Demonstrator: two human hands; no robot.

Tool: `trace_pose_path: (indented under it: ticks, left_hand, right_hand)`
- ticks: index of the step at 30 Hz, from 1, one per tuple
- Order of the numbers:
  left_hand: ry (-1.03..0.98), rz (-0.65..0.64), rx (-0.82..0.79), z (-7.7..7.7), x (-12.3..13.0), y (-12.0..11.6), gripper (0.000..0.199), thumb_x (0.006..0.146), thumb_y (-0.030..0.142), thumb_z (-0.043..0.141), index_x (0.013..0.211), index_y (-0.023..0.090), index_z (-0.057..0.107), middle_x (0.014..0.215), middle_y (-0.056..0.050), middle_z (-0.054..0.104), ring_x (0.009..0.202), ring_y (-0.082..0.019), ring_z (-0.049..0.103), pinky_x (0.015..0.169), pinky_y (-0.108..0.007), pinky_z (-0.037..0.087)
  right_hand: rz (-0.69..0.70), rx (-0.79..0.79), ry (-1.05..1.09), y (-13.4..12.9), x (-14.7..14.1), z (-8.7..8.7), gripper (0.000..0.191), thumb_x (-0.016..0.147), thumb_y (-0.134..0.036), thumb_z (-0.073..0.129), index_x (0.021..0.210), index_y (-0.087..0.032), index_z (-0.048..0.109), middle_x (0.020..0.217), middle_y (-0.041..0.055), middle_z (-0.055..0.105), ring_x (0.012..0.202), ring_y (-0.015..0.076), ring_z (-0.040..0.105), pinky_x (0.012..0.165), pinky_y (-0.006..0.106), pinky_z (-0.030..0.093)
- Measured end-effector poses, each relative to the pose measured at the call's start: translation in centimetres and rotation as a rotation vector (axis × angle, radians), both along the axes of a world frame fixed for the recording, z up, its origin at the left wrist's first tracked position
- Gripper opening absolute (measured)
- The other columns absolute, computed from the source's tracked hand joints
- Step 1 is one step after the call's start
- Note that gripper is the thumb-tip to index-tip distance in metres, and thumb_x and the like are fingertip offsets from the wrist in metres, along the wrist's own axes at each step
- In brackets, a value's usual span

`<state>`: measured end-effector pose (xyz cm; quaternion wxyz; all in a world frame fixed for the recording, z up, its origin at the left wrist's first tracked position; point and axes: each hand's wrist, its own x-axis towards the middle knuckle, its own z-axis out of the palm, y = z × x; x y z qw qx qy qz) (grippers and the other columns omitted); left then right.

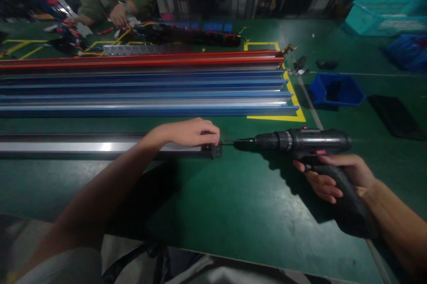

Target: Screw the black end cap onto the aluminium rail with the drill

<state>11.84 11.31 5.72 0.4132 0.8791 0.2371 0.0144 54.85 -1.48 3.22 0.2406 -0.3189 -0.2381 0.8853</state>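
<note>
My right hand (pixel 333 177) is wrapped around the grip of a black cordless drill (pixel 310 141), which lies level and points left. Its long thin bit (pixel 238 142) reaches the end bracket (pixel 217 150) of a dark rail with a silver inner strip (pixel 83 146). My left hand (pixel 193 133) rests over that end of the rail. Its thumb and fingers are pinched together by the bit's tip at the bracket. Whatever lies between those fingertips is too small to make out.
Blue rails (pixel 150 110) and orange-red rails (pixel 167 58) lie side by side behind. A blue bin (pixel 350 93), a dark flat object (pixel 396 116) and a teal crate (pixel 387 19) stand right. Across the green table (pixel 247 213), a co-worker's hand (pixel 119 15) is among wires.
</note>
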Motion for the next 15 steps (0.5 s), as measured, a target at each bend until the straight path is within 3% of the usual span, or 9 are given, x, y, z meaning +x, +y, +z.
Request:
trace_pose_path:
  ticks: [15]
  left_hand:
    - [-0.007, 0.045, 0.022, 0.32, -0.05, -0.11, 0.039, 0.110, 0.043, 0.051, 0.107, 0.017, 0.080, 0.107, -0.007, 0.081, 0.097, -0.017, 0.074, 0.091, -0.028, 0.052]
  right_hand:
    - [0.078, -0.025, -0.034, 0.18, -0.17, 0.40, 0.032, 0.097, -0.039, 0.072, 0.113, -0.011, 0.072, 0.062, -0.0035, 0.060, 0.043, 0.0095, 0.050, 0.051, 0.027, 0.059]
